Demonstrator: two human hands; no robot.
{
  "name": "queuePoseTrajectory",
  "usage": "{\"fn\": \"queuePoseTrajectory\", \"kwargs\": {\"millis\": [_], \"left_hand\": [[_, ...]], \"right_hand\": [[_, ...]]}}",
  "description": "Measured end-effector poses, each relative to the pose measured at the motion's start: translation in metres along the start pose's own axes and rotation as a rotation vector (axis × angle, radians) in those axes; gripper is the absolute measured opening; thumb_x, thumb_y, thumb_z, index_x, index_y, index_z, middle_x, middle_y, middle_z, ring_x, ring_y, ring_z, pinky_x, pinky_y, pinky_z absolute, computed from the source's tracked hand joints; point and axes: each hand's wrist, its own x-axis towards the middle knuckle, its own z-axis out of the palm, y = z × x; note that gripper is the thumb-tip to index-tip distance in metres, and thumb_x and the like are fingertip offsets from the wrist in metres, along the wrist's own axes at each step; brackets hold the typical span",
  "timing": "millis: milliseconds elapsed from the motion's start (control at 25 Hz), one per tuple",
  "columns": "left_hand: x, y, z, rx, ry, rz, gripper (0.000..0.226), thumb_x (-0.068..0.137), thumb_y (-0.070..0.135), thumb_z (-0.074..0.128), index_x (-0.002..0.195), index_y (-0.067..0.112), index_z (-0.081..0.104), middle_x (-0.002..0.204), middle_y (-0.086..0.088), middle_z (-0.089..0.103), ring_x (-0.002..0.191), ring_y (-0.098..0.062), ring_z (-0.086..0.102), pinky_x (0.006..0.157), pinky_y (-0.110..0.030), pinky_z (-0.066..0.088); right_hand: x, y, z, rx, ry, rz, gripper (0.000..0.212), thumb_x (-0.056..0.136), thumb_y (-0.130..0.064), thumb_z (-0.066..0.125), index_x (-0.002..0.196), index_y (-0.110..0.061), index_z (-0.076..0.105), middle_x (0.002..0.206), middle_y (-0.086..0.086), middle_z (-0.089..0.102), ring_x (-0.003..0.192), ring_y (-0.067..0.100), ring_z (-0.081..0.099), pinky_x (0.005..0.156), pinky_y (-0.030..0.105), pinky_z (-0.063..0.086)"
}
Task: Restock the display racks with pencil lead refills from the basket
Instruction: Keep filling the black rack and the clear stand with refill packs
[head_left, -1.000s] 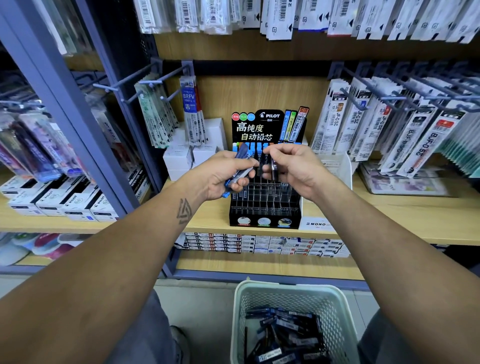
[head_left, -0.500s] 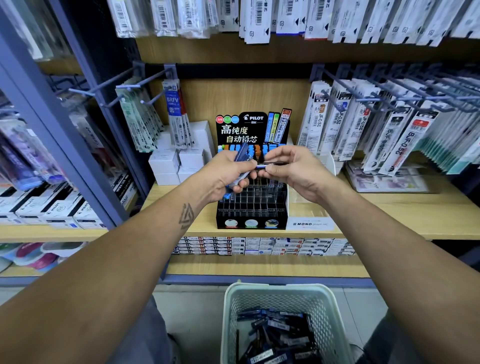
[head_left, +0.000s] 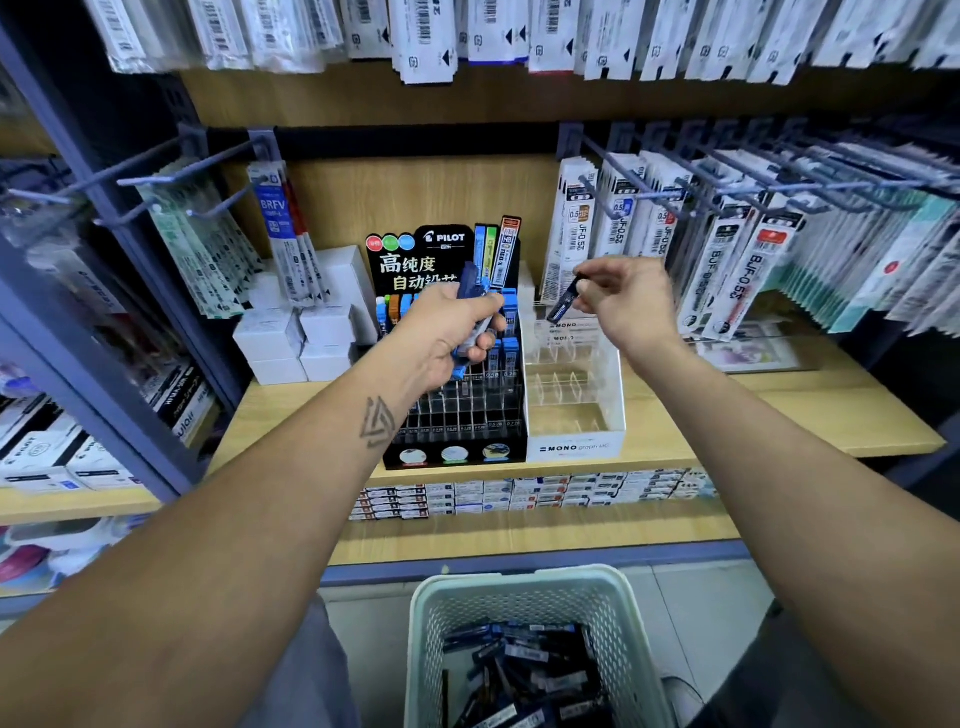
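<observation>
Since half a second ago my two hands, which met over the black rack, have parted: my right hand (head_left: 621, 306) has swung out to the right, over the clear rack, taking one refill with it.

That right hand's grip is a pinch: thumb and fingertips grasp a single dark lead refill case (head_left: 567, 300) near its top, and it slants down and to the left, its lower end above the back of the clear MONO rack (head_left: 574, 410). Whether the case touches the rack I cannot tell.

My left hand (head_left: 451, 332) is clenched around a small bundle of lead refill cases (head_left: 474, 291), blue and dark, which stick out above and below my fist. It hovers over the black PILOT rack (head_left: 457, 410), whose back slots hold a few blue and orange cases while its front slots look unfilled.

Both racks stand side by side, touching, on a wooden shelf (head_left: 779, 410). White boxes (head_left: 296, 332) are stacked to the left of the black rack. Packets of pen refills (head_left: 727, 265) hang on hooks to the right, and more hang to the left and above.

Below, on the floor in front of me, a pale green basket (head_left: 524, 592) holds a loose heap of dark refill cases (head_left: 524, 670).
</observation>
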Motion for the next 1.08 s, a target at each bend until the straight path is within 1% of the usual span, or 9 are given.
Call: {"fn": "queuePoseTrajectory", "kwargs": {"millis": [120, 240, 320, 360, 480, 560, 760, 960, 1080], "left_hand": [[0.005, -0.002, 0.002, 0.022, -0.009, -0.005, 0.007, 0.097, 0.007, 0.062, 0.096, 0.003, 0.056, 0.067, -0.010, 0.062, 0.041, -0.012, 0.043, 0.035, -0.018, 0.030], [0.009, -0.005, 0.000, 0.042, -0.018, -0.007, 0.007, 0.097, 0.008, 0.062, 0.095, 0.003, 0.057, 0.067, -0.010, 0.061, 0.041, -0.012, 0.043, 0.035, -0.018, 0.030], [0.010, -0.006, -0.003, 0.060, -0.024, -0.007, 0.008, 0.098, 0.009, 0.061, 0.094, 0.004, 0.057, 0.067, -0.009, 0.061, 0.041, -0.012, 0.043, 0.035, -0.018, 0.030], [0.011, -0.006, -0.005, 0.067, -0.025, -0.009, 0.007, 0.098, 0.009, 0.062, 0.095, 0.004, 0.057, 0.067, -0.009, 0.061, 0.041, -0.012, 0.043, 0.034, -0.018, 0.030], [0.012, -0.008, -0.009, 0.084, -0.031, -0.020, 0.010, 0.097, 0.010, 0.063, 0.101, 0.002, 0.058, 0.068, -0.009, 0.062, 0.043, -0.012, 0.044, 0.034, -0.019, 0.032], [0.012, -0.008, -0.010, 0.092, -0.035, -0.022, 0.010, 0.097, 0.010, 0.063, 0.101, 0.002, 0.059, 0.069, -0.009, 0.063, 0.043, -0.012, 0.045, 0.034, -0.020, 0.032], [0.009, -0.009, -0.009, 0.118, -0.058, -0.019, 0.009, 0.097, 0.010, 0.062, 0.100, 0.003, 0.059, 0.069, -0.009, 0.062, 0.043, -0.011, 0.044, 0.035, -0.020, 0.032], [0.008, -0.011, -0.008, 0.116, -0.070, -0.021, 0.009, 0.098, 0.010, 0.061, 0.100, 0.004, 0.055, 0.067, -0.008, 0.062, 0.044, -0.012, 0.043, 0.036, -0.019, 0.030], [0.008, -0.011, -0.009, 0.113, -0.069, -0.020, 0.009, 0.098, 0.010, 0.061, 0.100, 0.004, 0.056, 0.069, -0.009, 0.062, 0.044, -0.012, 0.043, 0.035, -0.019, 0.031]], "right_hand": [[0.005, 0.011, 0.010, -0.241, -0.039, -0.135, 0.016, 0.091, 0.004, 0.066, 0.095, -0.011, 0.068, 0.082, 0.008, 0.070, 0.067, 0.013, 0.068, 0.064, 0.020, 0.057], [0.015, 0.019, 0.022, -0.269, -0.073, -0.141, 0.026, 0.088, 0.003, 0.070, 0.081, -0.022, 0.063, 0.076, 0.005, 0.068, 0.066, 0.014, 0.067, 0.062, 0.022, 0.053], [0.017, 0.021, 0.030, -0.285, -0.106, -0.150, 0.024, 0.087, 0.003, 0.071, 0.082, -0.020, 0.064, 0.076, 0.004, 0.069, 0.066, 0.011, 0.067, 0.063, 0.017, 0.053], [0.018, 0.023, 0.033, -0.316, -0.127, -0.164, 0.021, 0.087, 0.001, 0.072, 0.084, -0.019, 0.066, 0.077, 0.002, 0.070, 0.069, 0.011, 0.068, 0.067, 0.019, 0.055], [0.019, 0.031, 0.041, -0.440, -0.177, -0.199, 0.017, 0.085, -0.005, 0.076, 0.086, -0.021, 0.069, 0.080, -0.004, 0.072, 0.078, 0.014, 0.071, 0.080, 0.037, 0.060], [0.020, 0.035, 0.043, -0.521, -0.185, -0.194, 0.018, 0.085, -0.010, 0.077, 0.084, -0.027, 0.070, 0.083, -0.008, 0.072, 0.082, 0.015, 0.070, 0.082, 0.042, 0.060], [0.021, 0.037, 0.046, -0.588, -0.169, -0.182, 0.019, 0.086, -0.010, 0.075, 0.088, -0.029, 0.074, 0.086, -0.009, 0.073, 0.084, 0.015, 0.070, 0.083, 0.042, 0.059], [0.023, 0.041, 0.048, -0.701, -0.154, -0.263, 0.019, 0.089, -0.012, 0.072, 0.101, -0.025, 0.077, 0.097, 0.001, 0.076, 0.089, 0.023, 0.070, 0.085, 0.041, 0.059], [0.021, 0.041, 0.048, -0.698, -0.150, -0.246, 0.018, 0.091, -0.011, 0.071, 0.104, -0.021, 0.077, 0.101, 0.005, 0.075, 0.092, 0.025, 0.070, 0.088, 0.042, 0.058]]}}
